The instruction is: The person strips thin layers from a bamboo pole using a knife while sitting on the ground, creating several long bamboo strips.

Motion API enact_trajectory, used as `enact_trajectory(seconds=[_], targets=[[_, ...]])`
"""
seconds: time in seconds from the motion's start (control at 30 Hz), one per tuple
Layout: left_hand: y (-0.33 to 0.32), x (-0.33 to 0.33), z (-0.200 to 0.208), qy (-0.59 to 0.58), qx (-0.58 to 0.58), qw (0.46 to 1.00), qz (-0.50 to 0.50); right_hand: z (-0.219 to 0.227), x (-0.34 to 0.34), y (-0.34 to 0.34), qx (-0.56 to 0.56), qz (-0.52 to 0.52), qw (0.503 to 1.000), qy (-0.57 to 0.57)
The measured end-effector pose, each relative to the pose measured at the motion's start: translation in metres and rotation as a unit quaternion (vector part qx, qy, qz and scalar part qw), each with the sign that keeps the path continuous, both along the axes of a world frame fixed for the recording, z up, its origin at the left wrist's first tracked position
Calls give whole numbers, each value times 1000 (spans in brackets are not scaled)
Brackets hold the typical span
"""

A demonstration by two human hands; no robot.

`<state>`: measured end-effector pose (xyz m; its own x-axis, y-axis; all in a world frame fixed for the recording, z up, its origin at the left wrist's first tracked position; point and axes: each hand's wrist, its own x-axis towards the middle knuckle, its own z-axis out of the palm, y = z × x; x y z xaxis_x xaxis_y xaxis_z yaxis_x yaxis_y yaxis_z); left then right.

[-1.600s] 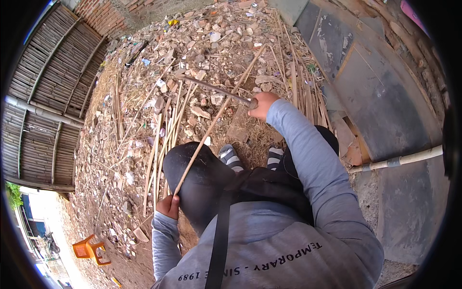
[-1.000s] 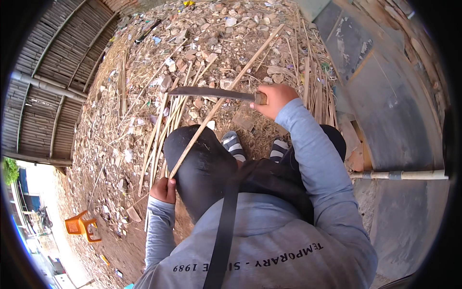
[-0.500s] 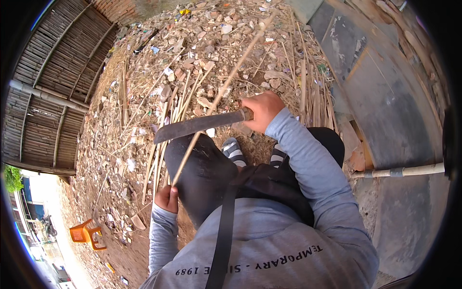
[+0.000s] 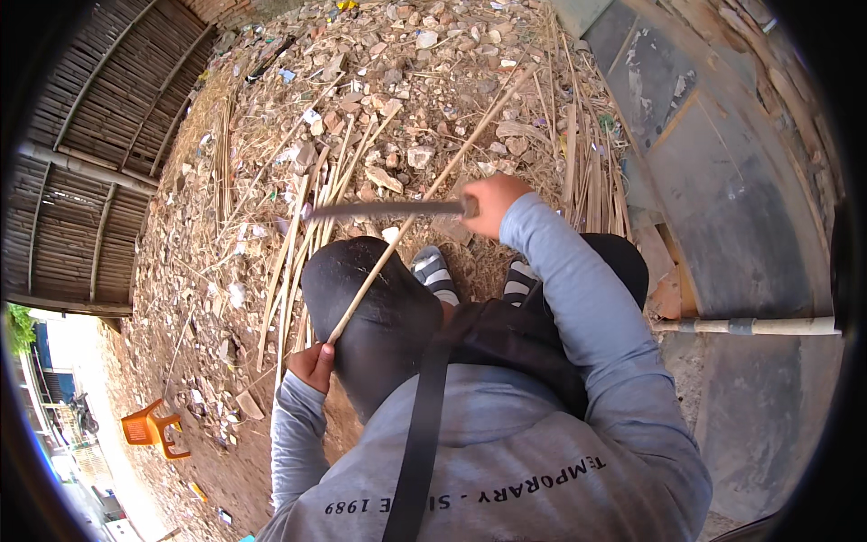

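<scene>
In my left hand (image 4: 312,367), beside my left knee, is the lower end of a long thin bamboo strip (image 4: 456,163). The strip slants up and away to the right, past the knee and out over the rubble. My right hand (image 4: 496,204) is closed round the short handle of a machete (image 4: 384,209). Its dark blade points left and crosses the strip a little beyond my knee, seen nearly edge-on. Whether blade and strip touch, I cannot tell. Several split bamboo strips (image 4: 287,262) lie on the ground just beyond my left knee.
Broken stones and litter (image 4: 388,72) cover the ground ahead. More bamboo strips (image 4: 591,176) lie to the right, by dark grey boards (image 4: 750,208) and a pale pole (image 4: 768,326). At the left are a bamboo-slat wall (image 4: 86,217) and an orange plastic chair (image 4: 152,428).
The machete blade has turned from showing its broad side to nearly edge-on, and its tip has risen in the picture. The strip's far end has swung slightly right and lower.
</scene>
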<state>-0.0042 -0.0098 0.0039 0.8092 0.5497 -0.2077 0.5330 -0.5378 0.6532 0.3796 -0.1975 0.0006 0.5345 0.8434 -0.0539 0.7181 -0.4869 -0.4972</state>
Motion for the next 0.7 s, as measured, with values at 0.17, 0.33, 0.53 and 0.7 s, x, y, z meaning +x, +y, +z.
enact_trajectory(seconds=[0.17, 0.33, 0.53, 0.7], targets=[[3, 0, 0, 10, -17, 999, 29, 8, 11, 1, -12, -40, 999, 35], [3, -1, -2, 41, 36, 998, 25, 22, -23, 7, -72, 71, 994, -26], [-1, 3, -3, 29, 78, 996, 18, -7, 18, 3, -59, -29, 996, 59], [-1, 6, 2, 40, 86, 995, 16, -6, 17, 3, -53, -34, 998, 29]])
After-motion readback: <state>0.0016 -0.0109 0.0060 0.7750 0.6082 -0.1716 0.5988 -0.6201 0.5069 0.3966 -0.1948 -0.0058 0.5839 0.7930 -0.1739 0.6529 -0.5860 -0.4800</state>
